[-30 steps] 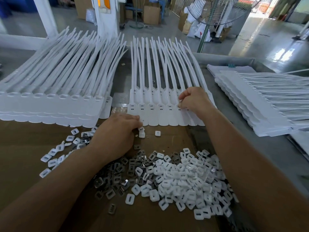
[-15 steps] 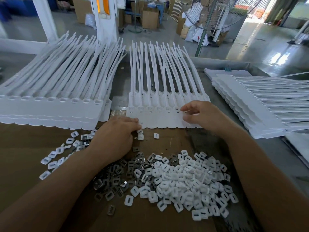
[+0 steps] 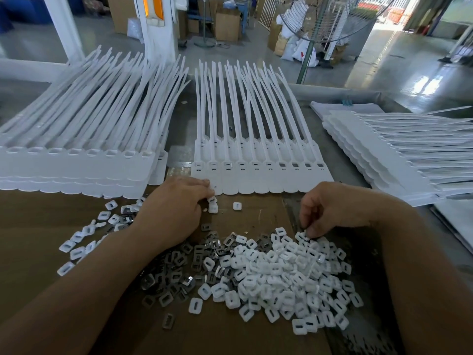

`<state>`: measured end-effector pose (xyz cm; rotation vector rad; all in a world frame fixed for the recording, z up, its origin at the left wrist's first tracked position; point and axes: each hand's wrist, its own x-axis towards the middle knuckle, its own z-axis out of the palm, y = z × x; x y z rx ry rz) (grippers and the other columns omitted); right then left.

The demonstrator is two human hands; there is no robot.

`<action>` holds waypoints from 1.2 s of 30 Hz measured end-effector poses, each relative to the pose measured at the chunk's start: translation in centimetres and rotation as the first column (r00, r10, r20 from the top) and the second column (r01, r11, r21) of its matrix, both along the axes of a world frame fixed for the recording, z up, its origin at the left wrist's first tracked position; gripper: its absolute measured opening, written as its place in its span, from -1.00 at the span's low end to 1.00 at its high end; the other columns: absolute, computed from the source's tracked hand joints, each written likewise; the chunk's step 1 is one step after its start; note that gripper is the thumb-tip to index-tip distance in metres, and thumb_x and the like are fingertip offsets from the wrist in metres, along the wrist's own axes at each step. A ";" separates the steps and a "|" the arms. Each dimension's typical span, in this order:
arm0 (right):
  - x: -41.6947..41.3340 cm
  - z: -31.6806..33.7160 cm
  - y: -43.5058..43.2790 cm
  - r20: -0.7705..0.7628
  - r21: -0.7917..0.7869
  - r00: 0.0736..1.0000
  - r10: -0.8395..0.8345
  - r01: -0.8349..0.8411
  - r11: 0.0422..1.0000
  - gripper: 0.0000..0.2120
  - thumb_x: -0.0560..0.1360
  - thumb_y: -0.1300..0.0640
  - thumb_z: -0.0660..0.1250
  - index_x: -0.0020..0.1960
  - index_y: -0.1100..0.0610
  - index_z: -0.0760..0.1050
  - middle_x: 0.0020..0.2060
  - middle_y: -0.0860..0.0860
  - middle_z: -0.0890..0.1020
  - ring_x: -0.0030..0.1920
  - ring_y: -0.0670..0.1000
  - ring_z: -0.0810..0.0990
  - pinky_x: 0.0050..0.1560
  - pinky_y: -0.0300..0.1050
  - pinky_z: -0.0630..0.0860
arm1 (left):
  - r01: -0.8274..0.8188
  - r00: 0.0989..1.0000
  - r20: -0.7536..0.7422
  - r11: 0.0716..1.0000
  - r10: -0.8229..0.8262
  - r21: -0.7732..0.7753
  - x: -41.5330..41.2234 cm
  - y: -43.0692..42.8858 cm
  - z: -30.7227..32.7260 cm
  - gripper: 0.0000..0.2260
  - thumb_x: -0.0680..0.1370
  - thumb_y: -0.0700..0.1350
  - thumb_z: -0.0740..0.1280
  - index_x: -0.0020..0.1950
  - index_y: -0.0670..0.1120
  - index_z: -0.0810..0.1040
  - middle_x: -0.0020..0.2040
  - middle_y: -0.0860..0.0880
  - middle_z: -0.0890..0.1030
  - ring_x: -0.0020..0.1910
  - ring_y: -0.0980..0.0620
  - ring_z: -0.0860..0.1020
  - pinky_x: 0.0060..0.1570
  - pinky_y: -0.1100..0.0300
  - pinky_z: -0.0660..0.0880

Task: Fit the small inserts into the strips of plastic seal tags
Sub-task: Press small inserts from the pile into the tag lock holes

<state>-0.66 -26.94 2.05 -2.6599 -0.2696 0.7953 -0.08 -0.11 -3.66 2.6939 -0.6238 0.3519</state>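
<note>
Inserts lie heaped at lower centre, below the strip at mid-frame. One is pinched at the heap's upper right by the right hand. The left hand is rested at the strip's lower-left corner, its grip unclear. Picking is judged in hand; an empty slot must next be met squarely.

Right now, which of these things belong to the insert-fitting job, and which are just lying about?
In the job: centre strip of tags; white inserts pile; metal clips; left hand resting on the strip; right hand at the white pile.
Lying about, untouched: left stack of strips; right stack; standing fan; cardboard boxes.
</note>
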 end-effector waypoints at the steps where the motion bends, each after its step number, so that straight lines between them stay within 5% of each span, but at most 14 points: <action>1: 0.0 0.0 0.0 -0.004 0.000 1.000 0.003 -0.003 1.000 -0.83 0.33 0.13 0.50 -0.31 -0.07 0.55 -0.40 -0.26 0.60 -0.36 -0.32 0.53 -0.33 -0.41 0.39 | 0.001 1.000 -0.001 1.000 -0.001 0.000 0.0 0.0 0.0 -0.60 0.46 -0.30 0.18 0.24 0.00 0.52 0.32 0.09 0.44 0.30 0.13 0.34 0.08 0.50 -0.01; 8: 0.1 0.0 0.1 0.063 0.170 0.998 -0.024 0.013 0.985 -0.87 0.43 0.21 0.40 -0.20 0.01 0.52 -0.38 -0.10 0.60 -0.38 -0.23 0.53 -0.29 -0.36 0.43 | 0.005 1.000 0.002 1.000 -0.005 -0.002 0.1 0.0 0.2 -0.59 0.46 -0.30 0.18 0.24 0.01 0.51 0.32 0.09 0.44 0.30 0.15 0.34 0.03 0.54 -0.02; 15: 1.2 -1.2 0.1 0.211 0.450 0.908 -0.363 0.240 0.860 -0.89 0.46 0.32 0.33 -0.16 0.13 0.54 -0.35 -0.01 0.61 -0.45 -0.24 0.54 -0.39 -0.44 0.46 | -0.001 1.000 0.003 1.000 0.001 -0.002 0.3 -0.2 0.1 -0.59 0.45 -0.31 0.18 0.23 0.00 0.52 0.31 0.09 0.44 0.29 0.14 0.35 0.03 0.51 0.02; 24: 5.2 -2.2 1.0 0.447 0.430 0.745 -0.495 0.307 0.849 -0.80 0.51 0.22 0.29 -0.25 -0.01 0.47 -0.29 -0.13 0.54 -0.27 -0.17 0.48 -0.32 -0.30 0.37 | 0.004 1.000 0.005 1.000 -0.004 -0.005 0.2 -0.4 0.1 -0.59 0.45 -0.31 0.19 0.24 0.00 0.52 0.32 0.09 0.44 0.31 0.13 0.33 0.08 0.48 0.02; 36: 7.6 -4.2 1.6 0.406 0.414 0.727 -0.554 0.394 0.821 -0.78 0.50 0.18 0.27 -0.30 -0.02 0.46 -0.26 -0.21 0.49 -0.22 -0.21 0.43 -0.31 -0.31 0.31 | 0.008 1.000 0.005 1.000 -0.008 -0.021 0.1 -0.2 0.2 -0.60 0.42 -0.34 0.21 0.20 -0.05 0.55 0.28 0.02 0.48 0.27 0.08 0.40 0.14 0.46 0.06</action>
